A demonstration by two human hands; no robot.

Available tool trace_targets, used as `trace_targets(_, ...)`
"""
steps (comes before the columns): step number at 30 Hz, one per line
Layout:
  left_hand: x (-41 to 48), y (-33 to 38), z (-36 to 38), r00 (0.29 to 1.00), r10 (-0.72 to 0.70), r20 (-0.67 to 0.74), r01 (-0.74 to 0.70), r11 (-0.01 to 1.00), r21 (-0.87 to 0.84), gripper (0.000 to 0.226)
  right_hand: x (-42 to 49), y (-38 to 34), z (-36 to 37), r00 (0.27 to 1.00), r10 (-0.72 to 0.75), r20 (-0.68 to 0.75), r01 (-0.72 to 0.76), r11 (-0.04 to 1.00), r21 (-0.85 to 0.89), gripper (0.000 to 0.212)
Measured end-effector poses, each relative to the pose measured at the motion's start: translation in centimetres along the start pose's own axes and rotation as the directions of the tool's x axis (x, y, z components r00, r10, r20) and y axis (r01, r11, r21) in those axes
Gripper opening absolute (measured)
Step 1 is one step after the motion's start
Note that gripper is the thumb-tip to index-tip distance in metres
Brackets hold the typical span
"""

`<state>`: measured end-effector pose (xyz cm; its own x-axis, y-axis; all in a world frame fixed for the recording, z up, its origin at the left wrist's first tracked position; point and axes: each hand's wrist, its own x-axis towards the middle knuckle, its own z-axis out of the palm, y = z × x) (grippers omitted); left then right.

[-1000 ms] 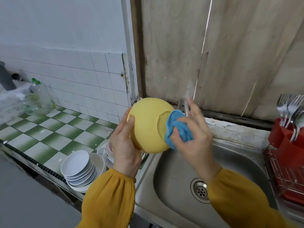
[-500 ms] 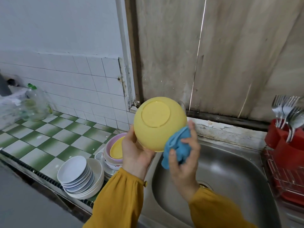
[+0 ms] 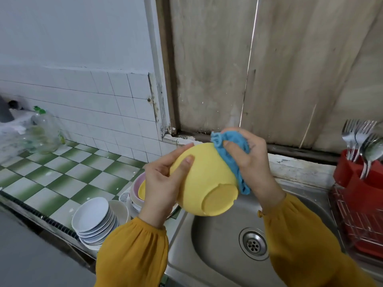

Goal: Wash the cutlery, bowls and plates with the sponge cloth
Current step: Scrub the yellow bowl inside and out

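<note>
Head view: steadied bowl (image 3: 205, 183) over sink (image 3: 217, 251), left hand (image 3: 159, 183) fingers curled round it; pinched sponge cloth (image 3: 230, 162) in right hand (image 3: 257, 162) fingers to scrub its outside.

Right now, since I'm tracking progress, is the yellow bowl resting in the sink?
No: the left hand holds the yellow bowl aloft, the right hand presses the blue cloth on it.
</note>
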<state>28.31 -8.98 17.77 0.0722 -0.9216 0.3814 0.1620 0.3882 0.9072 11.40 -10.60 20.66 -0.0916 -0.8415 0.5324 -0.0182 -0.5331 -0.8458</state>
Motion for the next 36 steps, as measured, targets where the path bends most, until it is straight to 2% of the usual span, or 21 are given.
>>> trace_targets(3, -0.4, -0.1, 0.5, 1.0, 0.031, -0.004, -0.031, 0.997, 0.067, 0.029, -0.8, -0.1, 1.0, 0.978, -0.149, 0.146, 0.176, 0.966, -0.189, 0.019)
trace_targets(5, -0.6, 0.1, 0.6, 0.999, 0.036, -0.037, -0.035, 0.999, 0.032, 0.025, -0.9, 0.5, 1.3, 0.972, -0.181, 0.147, 0.208, 0.96, -0.189, 0.019)
trace_targets(8, -0.7, 0.5, 0.6, 0.994, 0.02, -0.104, -0.02, 1.0, 0.001, 0.025, -0.4, 1.3, 1.0, 1.0, 0.021, 0.009, -0.021, 0.999, 0.046, 0.016)
trace_targets(10, -0.8, 0.5, 0.7, 0.993, 0.025, -0.118, -0.02, 0.999, 0.045, 0.025, -0.4, 1.8, 0.7, 0.995, 0.095, -0.035, -0.093, 0.995, 0.046, 0.015)
trace_targets(14, -0.7, 0.5, 1.4, 0.993, 0.048, -0.104, -0.034, 0.991, 0.131, 0.022, -1.6, 1.7, 1.7, 0.988, -0.127, 0.083, 0.138, 0.98, -0.145, 0.021)
trace_targets(16, -0.9, 0.4, 1.7, 0.993, 0.067, -0.099, -0.054, 0.991, 0.124, 0.023, -1.9, 1.6, 1.8, 0.975, -0.191, 0.118, 0.206, 0.969, -0.137, 0.022)
trace_targets(17, -1.1, 0.5, 1.7, 0.992, 0.065, -0.104, -0.054, 0.993, 0.102, 0.022, -1.7, 1.6, 1.5, 0.98, -0.178, 0.087, 0.185, 0.979, -0.082, 0.019)
trace_targets(18, -1.2, 0.5, 1.6, 0.992, 0.062, -0.106, -0.054, 0.996, 0.072, 0.022, -1.4, 1.6, 1.2, 0.991, -0.128, 0.03, 0.128, 0.992, -0.011, 0.016)
trace_targets(20, -1.4, 0.5, 1.3, 0.992, 0.071, -0.108, -0.07, 0.997, 0.016, 0.025, -0.7, 1.9, 0.3, 0.992, 0.093, -0.084, -0.082, 0.989, 0.122, 0.012)
trace_targets(21, -1.4, 0.5, 1.1, 0.991, 0.081, -0.109, -0.082, 0.997, -0.008, 0.026, -0.3, 2.3, -0.1, 0.964, 0.241, -0.11, -0.214, 0.953, 0.213, 0.012)
trace_targets(23, -1.4, 0.2, 0.8, 0.991, 0.075, -0.113, -0.084, 0.994, -0.07, 0.024, -0.2, 3.0, -0.6, 0.869, 0.489, -0.078, -0.408, 0.796, 0.447, 0.017)
trace_targets(25, -1.3, -0.2, 0.9, 0.992, 0.04, -0.118, -0.052, 0.993, -0.104, 0.025, -0.3, 3.4, -0.7, 0.8, 0.597, -0.052, -0.442, 0.646, 0.623, 0.019)
trace_targets(26, -1.2, -0.4, 1.1, 0.992, 0.019, -0.121, -0.031, 0.995, -0.092, 0.025, -0.4, 3.5, -0.7, 0.797, 0.599, -0.077, -0.407, 0.627, 0.664, 0.021)
trace_targets(29, -0.8, -0.8, 1.0, 0.987, -0.09, -0.131, 0.092, 0.996, 0.009, 0.025, -0.5, 3.7, -0.8, 0.835, 0.505, -0.221, -0.234, 0.688, 0.687, 0.022)
trace_targets(30, -0.6, -0.7, 0.8, 0.98, -0.155, -0.129, 0.162, 0.985, 0.05, 0.026, -0.5, 3.9, -1.0, 0.855, 0.433, -0.285, -0.17, 0.753, 0.636, 0.019)
trace_targets(32, -0.5, -0.6, 0.6, 0.94, -0.317, -0.122, 0.328, 0.942, 0.076, 0.027, -0.6, 4.3, -1.5, 0.914, 0.192, -0.357, -0.015, 0.896, 0.444, 0.012)
trace_targets(34, -0.4, -0.2, 0.9, 0.855, -0.497, -0.145, 0.504, 0.864, 0.007, 0.025, -0.7, 4.6, -1.6, 0.961, -0.075, -0.265, 0.151, 0.949, 0.278, 0.01)
trace_targets(36, -0.4, 0.4, 1.8, 0.774, -0.614, -0.154, 0.609, 0.789, -0.082, 0.036, -1.1, 4.4, -1.0, 0.964, -0.236, -0.12, 0.254, 0.953, 0.168, 0.01)
